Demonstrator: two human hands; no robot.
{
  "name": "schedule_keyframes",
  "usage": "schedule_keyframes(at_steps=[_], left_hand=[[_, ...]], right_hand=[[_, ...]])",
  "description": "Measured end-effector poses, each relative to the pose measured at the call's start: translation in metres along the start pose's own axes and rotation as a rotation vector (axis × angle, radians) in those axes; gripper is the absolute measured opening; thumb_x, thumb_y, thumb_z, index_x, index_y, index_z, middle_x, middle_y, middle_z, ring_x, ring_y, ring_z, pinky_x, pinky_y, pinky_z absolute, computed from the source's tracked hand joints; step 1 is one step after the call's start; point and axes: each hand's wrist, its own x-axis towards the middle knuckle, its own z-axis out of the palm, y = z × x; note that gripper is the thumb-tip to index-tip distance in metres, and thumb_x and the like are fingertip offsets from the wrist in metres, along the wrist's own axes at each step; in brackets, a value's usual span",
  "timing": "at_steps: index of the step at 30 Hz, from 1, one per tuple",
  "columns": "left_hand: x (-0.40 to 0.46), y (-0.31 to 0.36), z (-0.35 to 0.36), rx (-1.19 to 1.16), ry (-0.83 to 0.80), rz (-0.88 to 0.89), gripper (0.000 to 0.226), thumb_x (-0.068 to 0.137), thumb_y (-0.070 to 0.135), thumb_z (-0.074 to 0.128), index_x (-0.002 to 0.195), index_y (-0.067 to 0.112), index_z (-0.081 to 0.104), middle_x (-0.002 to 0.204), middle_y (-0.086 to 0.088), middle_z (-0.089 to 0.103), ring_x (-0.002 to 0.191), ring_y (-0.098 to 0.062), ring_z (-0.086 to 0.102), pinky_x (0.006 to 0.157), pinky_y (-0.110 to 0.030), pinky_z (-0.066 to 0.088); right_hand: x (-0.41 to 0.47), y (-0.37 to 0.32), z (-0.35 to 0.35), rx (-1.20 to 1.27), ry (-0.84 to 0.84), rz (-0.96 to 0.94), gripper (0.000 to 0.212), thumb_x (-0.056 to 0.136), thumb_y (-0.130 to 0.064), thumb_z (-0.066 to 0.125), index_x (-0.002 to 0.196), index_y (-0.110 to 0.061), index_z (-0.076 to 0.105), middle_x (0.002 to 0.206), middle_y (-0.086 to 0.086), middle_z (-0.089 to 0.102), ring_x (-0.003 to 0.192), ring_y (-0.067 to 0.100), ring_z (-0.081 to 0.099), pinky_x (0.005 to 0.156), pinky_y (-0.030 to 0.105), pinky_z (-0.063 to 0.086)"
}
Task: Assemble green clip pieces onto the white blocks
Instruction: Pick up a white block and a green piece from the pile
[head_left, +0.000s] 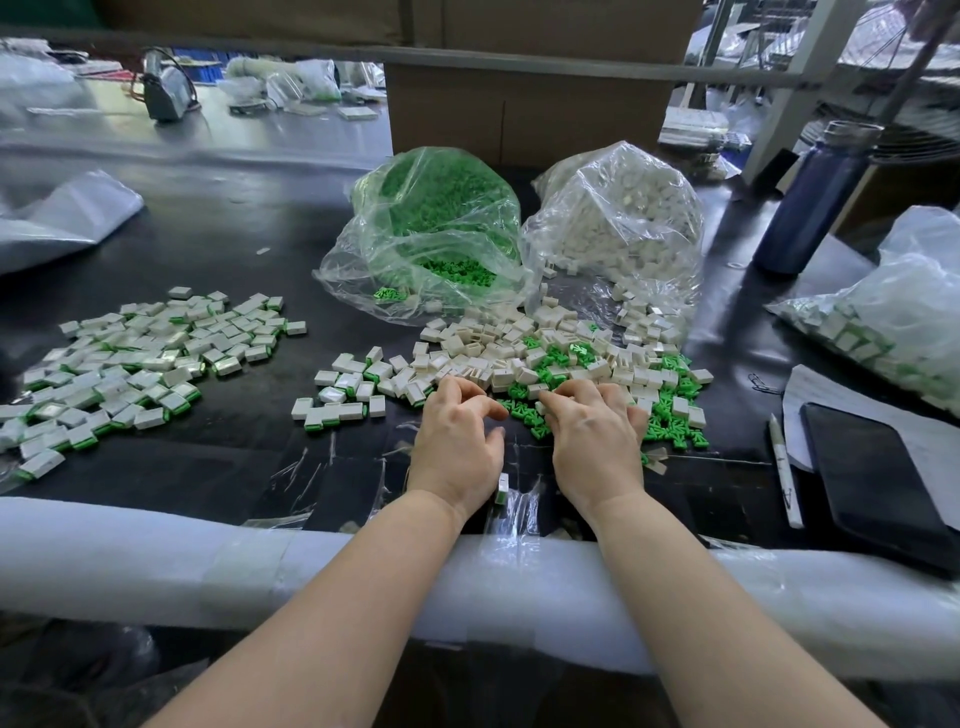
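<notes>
Dark tabletop (249, 234) is strewn with parts; left hand (457, 441) and right hand (592, 436), fingers curled, whether anything is held cannot be told. Green clips (670, 415) beyond the fingertips could be scattered.

Even, bright overhead light glares off the plastic bags (613, 228) (edges bow with wide-angle distortion), far background soft.

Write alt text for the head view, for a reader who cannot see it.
Two bare hands, the left hand and right hand, reach into a loose pile of white blocks and green clips on a dark table. Finished blocks lie left; two clear bags of parts stand behind.
</notes>
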Motion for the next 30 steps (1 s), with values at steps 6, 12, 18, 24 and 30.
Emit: schedule_keyframes(at_steps=[6, 12, 18, 24, 30], left_hand=[[0.0004, 0.0001, -0.0002, -0.009, -0.002, 0.001, 0.016, 0.087, 0.014, 0.061, 0.102, 0.012, 0.067, 0.102, 0.007, 0.037, 0.107, -0.014, 0.039, 0.087, -0.006, 0.019], [-0.0001, -0.0001, -0.0002, -0.01, -0.019, -0.005, 0.016, 0.088, 0.015, 0.06, 0.103, 0.013, 0.067, 0.103, 0.007, 0.037, 0.109, -0.014, 0.039, 0.087, -0.007, 0.022], [-0.0004, 0.0005, -0.0012, -0.015, -0.034, -0.008, 0.016, 0.088, 0.015, 0.06, 0.103, 0.013, 0.066, 0.103, 0.006, 0.037, 0.11, -0.015, 0.04, 0.089, -0.009, 0.024], [-0.0004, 0.0015, -0.0017, -0.016, -0.052, -0.011, 0.016, 0.088, 0.015, 0.059, 0.103, 0.013, 0.066, 0.104, 0.006, 0.037, 0.11, -0.015, 0.041, 0.092, -0.014, 0.029], [-0.0003, 0.0019, -0.0023, -0.02, -0.065, -0.013, 0.017, 0.088, 0.015, 0.059, 0.103, 0.013, 0.066, 0.103, 0.006, 0.038, 0.11, -0.016, 0.042, 0.094, -0.019, 0.034]], right_hand=[[-0.0001, -0.0006, -0.001, 0.014, 0.011, 0.034, 0.021, 0.098, -0.018, 0.044, 0.11, -0.024, 0.06, 0.12, -0.003, 0.051, 0.113, 0.021, 0.035, 0.083, 0.034, 0.015], [-0.0001, -0.001, -0.002, 0.014, -0.057, 0.034, 0.035, 0.1, -0.022, 0.035, 0.129, -0.033, 0.051, 0.13, -0.001, 0.043, 0.117, 0.023, 0.031, 0.086, 0.036, 0.015], [0.0005, -0.0009, -0.0007, 0.003, -0.013, 0.052, 0.02, 0.097, -0.015, 0.044, 0.109, -0.024, 0.057, 0.125, 0.001, 0.045, 0.114, 0.022, 0.034, 0.083, 0.035, 0.015], [0.0006, -0.0005, -0.0006, 0.009, -0.011, 0.042, 0.024, 0.097, -0.015, 0.044, 0.114, -0.024, 0.06, 0.124, 0.0, 0.045, 0.114, 0.022, 0.034, 0.085, 0.036, 0.019], [0.0004, 0.0, -0.0009, 0.02, 0.002, 0.045, 0.021, 0.097, -0.016, 0.045, 0.11, -0.023, 0.06, 0.122, 0.0, 0.046, 0.114, 0.022, 0.036, 0.087, 0.036, 0.019]])
